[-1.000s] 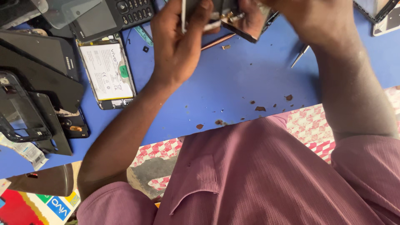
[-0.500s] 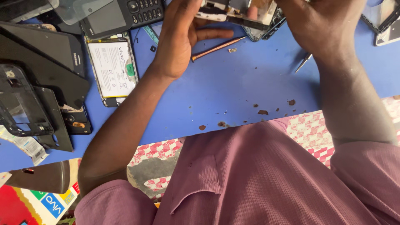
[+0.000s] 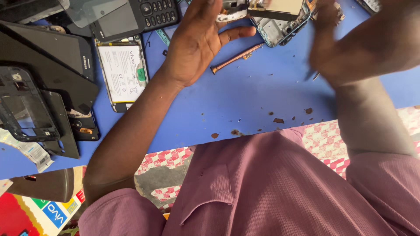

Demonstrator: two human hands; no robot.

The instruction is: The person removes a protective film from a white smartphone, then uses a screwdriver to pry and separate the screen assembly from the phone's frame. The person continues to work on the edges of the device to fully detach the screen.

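Observation:
An opened phone (image 3: 280, 19) with its insides bare sits at the top edge, held up between both hands. My left hand (image 3: 199, 41) grips its left end, fingers on a pale grey part (image 3: 232, 12), thumb stretched out to the right. My right hand (image 3: 345, 43) is blurred; its fingers curl against the phone's right end. A copper-coloured screwdriver (image 3: 238, 57) lies on the blue table (image 3: 245, 100) just under my left thumb. A thin metal tip (image 3: 314, 77) pokes out below my right hand.
Left of my forearm lie a white battery (image 3: 124, 72), a black keypad phone (image 3: 135, 15), a black tablet (image 3: 48, 52) and a black phone frame (image 3: 26, 105). Brown crumbs (image 3: 275, 120) dot the table's near edge.
Both hands have drifted toward the top edge with the phone. My left thumb has swung out, and the screwdriver beneath it now shows in full. My right hand is moving fast.

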